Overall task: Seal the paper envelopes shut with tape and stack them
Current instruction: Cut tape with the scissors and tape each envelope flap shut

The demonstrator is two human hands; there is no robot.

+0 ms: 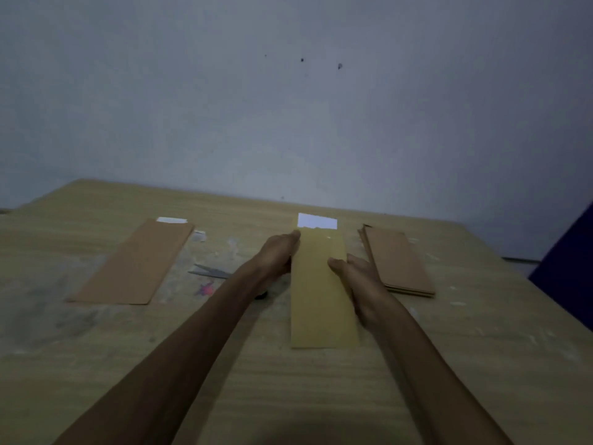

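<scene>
Flanking the middle envelope [322,293], left hand [278,252] and right hand [359,274] grip its edges.

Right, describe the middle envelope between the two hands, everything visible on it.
The middle envelope is a long, narrow yellowish-tan paper sleeve lying flat on the wooden table, its length running away from the person. A white sheet sticks out of its far end, so that end is not yet taped shut. The left hand touches its left edge near the far end; the right hand lies along its right edge, thumb on top. It looks uncreased.
</scene>
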